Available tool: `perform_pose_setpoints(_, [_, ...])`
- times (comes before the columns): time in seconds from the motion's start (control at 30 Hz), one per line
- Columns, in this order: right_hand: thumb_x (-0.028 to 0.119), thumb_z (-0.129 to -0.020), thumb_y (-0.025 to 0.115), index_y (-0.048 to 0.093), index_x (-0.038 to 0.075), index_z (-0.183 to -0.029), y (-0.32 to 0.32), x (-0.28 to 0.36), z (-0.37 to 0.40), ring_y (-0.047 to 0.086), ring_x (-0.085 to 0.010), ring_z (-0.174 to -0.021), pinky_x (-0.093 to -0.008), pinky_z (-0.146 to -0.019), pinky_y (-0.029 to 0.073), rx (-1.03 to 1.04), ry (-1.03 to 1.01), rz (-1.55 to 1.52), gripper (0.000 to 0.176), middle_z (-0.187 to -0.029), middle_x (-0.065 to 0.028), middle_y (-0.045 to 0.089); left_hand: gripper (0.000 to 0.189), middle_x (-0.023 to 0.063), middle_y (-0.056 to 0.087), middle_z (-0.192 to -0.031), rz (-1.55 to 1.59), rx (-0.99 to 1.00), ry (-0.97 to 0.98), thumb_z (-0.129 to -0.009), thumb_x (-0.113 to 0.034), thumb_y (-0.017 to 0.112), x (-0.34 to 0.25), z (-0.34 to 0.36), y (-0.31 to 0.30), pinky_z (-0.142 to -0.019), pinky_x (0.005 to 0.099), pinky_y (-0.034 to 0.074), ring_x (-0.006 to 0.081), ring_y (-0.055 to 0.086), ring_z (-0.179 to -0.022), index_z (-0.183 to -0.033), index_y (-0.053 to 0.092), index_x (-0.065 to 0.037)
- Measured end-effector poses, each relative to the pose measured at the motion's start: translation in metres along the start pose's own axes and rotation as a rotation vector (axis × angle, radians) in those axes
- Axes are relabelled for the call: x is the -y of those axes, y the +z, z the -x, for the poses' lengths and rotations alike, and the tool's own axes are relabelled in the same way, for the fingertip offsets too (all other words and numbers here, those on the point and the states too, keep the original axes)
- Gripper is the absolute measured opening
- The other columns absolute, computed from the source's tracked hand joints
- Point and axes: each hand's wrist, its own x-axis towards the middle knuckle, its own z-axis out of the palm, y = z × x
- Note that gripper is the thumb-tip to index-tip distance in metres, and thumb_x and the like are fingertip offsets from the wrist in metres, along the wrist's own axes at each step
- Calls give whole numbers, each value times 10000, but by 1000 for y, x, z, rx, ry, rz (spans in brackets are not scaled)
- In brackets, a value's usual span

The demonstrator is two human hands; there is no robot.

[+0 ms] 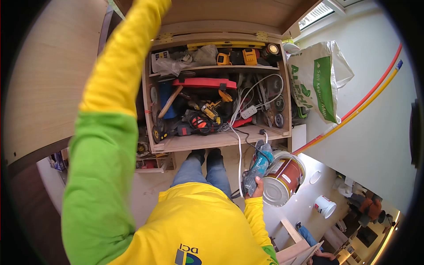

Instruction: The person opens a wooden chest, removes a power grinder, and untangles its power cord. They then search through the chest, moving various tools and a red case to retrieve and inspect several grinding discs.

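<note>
My right hand (256, 187) is wrapped around the lower end of a teal and dark grey corded power tool (259, 164), held in front of the chest's near wall. Its exact kind I cannot make out. A white cable (240, 163) runs from the chest down beside the tool. My left arm (104, 106) reaches up towards the raised lid (221, 15); the left hand lies beyond the top edge of the picture. Below the lid stands an open wooden tool chest (212, 142). Inside are a yellow drill (211, 111), a hammer with a wooden handle (170, 101) and a white power strip (248, 111).
A brown and white paint bucket (282, 179) lies tilted beside the tool. A white sack (318, 79) stands right of the chest. Red and yellow tubes (353, 115) cross the right side. Further off are a small white bucket (325, 206) and other people (370, 207).
</note>
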Motion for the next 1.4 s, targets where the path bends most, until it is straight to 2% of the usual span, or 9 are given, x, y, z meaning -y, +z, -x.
perform_pose_setpoints(0.13, [291,-714,674,502,-20,-1179,19,6,2,638,-298,-890,-381,-808,547,1,-11,14,586,-1015,-186,634,426,222,635,-1122,311,251,-269,-837,-289,643,34,254,73,-886,428,493,368,615,-1035,-1134,617,14])
perform_pose_setpoints(0.23, [276,-705,679,509,-22,-1175,20,8,-2,639,-300,-895,-382,-836,539,1,-2,8,582,-1012,-192,637,508,205,587,-1221,476,941,-850,-852,-258,668,16,463,78,-959,366,457,294,593,-1106,-1251,533,27])
perform_pose_setpoints(0.33, [312,-709,681,519,-18,-1173,22,8,-5,647,-287,-870,-371,-794,548,-10,29,4,592,-1010,-180,649,857,252,481,-1363,282,1471,-1037,-848,-656,481,-29,577,77,-1001,431,421,363,550,-1174,-1366,440,26])
perform_pose_setpoints(0.37, [337,-712,681,525,-17,-1172,28,12,-5,650,-278,-851,-364,-766,551,-18,106,3,601,-1007,-170,655,847,265,404,-1423,353,1595,-1437,-856,-675,455,-56,565,66,-975,510,417,399,528,-1193,-1426,394,-53])
perform_pose_setpoints(0.53, [383,-729,669,571,-33,-1127,50,2,-7,659,-260,-806,-349,-723,555,-43,105,84,584,-981,-151,673,933,235,376,-1443,1067,1278,-1952,-866,-675,468,-73,574,95,-996,496,396,370,516,-1206,-1525,85,-136])
perform_pose_setpoints(0.57, [383,-729,669,571,-33,-1127,51,-2,-6,659,-260,-806,-349,-723,555,-44,108,88,584,-981,-151,673,789,222,488,-1353,1161,1136,-1985,-902,-570,518,-75,555,97,-926,468,460,336,586,-1108,-1475,225,-114])
perform_pose_setpoints(0.63, [375,-741,662,590,-49,-1092,52,-8,-1,662,-261,-795,-344,-745,554,0,119,107,555,-956,-152,677,509,142,643,-1071,1220,962,-1997,-944,-439,530,-68,540,106,-759,420,529,253,641,-842,-1308,426,-98])
perform_pose_setpoints(0.83, [339,-775,651,578,-37,-1083,50,-15,8,669,-252,-736,-344,-700,569,-12,186,126,491,-904,-147,672,246,13,511,-693,945,865,-2009,-972,-283,489,-57,555,94,-478,361,481,149,482,-525,-1139,534,-108])
perform_pose_setpoints(1.4, [370,-791,621,568,7,-1111,45,24,36,651,-243,-771,-385,-638,562,-100,57,9,487,-955,-130,665,437,-10,460,-667,1483,1799,-847,-998,-303,500,-133,427,-54,-554,223,378,70,420,-579,-1379,491,-90])
